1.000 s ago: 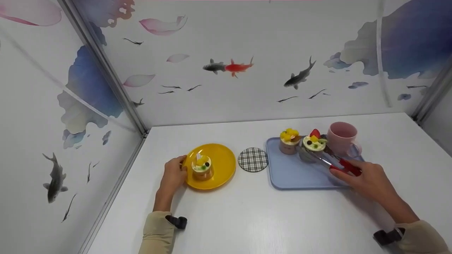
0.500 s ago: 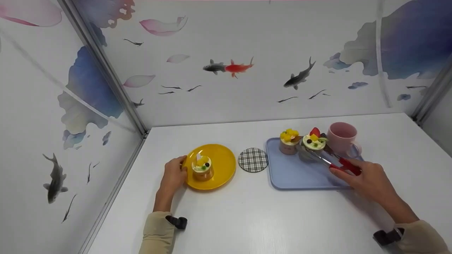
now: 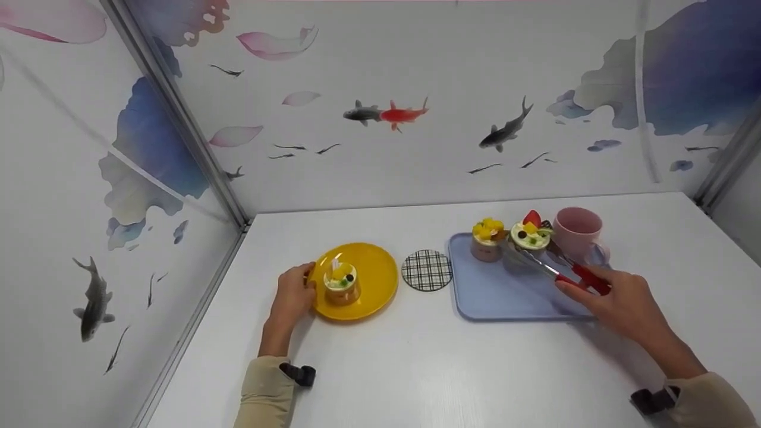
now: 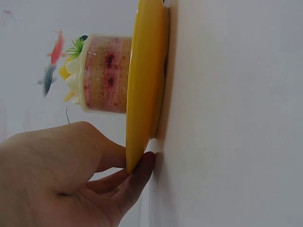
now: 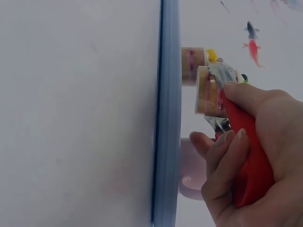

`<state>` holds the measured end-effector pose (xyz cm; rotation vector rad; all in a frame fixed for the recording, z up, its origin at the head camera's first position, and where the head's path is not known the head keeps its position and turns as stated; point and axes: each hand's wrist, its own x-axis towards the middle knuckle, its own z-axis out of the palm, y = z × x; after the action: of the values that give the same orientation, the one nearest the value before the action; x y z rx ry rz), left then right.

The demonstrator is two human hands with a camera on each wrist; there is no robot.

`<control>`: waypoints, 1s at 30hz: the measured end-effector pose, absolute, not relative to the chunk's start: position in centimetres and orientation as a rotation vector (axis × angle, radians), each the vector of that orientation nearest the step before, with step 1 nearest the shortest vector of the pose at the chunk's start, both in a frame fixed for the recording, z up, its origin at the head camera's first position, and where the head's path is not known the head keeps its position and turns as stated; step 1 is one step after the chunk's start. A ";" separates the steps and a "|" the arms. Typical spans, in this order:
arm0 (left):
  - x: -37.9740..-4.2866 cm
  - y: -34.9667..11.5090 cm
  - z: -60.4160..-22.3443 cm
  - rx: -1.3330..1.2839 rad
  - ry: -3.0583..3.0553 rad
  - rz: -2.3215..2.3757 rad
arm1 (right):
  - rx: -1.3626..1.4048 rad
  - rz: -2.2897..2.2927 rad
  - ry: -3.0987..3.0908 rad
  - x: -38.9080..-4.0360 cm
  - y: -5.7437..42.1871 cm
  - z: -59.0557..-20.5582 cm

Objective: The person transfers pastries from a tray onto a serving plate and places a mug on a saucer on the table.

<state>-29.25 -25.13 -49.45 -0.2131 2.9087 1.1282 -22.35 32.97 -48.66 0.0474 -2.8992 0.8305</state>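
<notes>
My left hand pinches the rim of a yellow plate, thumb on top and fingers beneath, as the left wrist view shows. On that plate stands a cake cup with pink layers, cream and fruit. My right hand grips red-handled tongs. Their metal tips lie on either side of a second cake cup, topped with a strawberry and other fruit. In the right wrist view a gap shows between this cup's base and the blue tray. Another cake cup with yellow fruit stands on the tray, left of the held one.
A pink mug stands at the tray's back right corner, close beside the tongs. Between plate and tray lies a round checked coaster. Printed panels close off the white table at the back and left.
The strawberry-topped cake cup has risen slightly between the tong tips. My left hand, the plate and the cup on it have stayed put.
</notes>
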 end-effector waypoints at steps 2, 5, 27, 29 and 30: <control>-29.2 -25.1 -49.5 -0.206 2.909 1.132 | 0.057 0.829 -2.893 -22.3 32.9 -48.7; -29.2 -25.1 -49.5 -0.207 2.903 1.141 | 0.056 0.837 -2.881 -22.2 32.8 -48.6; -29.3 -25.2 -49.5 -0.187 2.915 1.155 | 0.063 0.839 -2.831 -21.6 32.4 -47.2; -29.4 -25.2 -49.6 -0.194 2.905 1.156 | 0.064 0.837 -2.829 -21.5 32.4 -47.2; -29.4 -25.1 -49.6 -0.202 2.898 1.160 | 0.062 0.839 -2.826 -21.5 32.3 -47.2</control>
<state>-29.38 -25.15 -49.56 -0.2022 2.8983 1.1600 -21.51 32.33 -47.15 0.0619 -2.8258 0.8388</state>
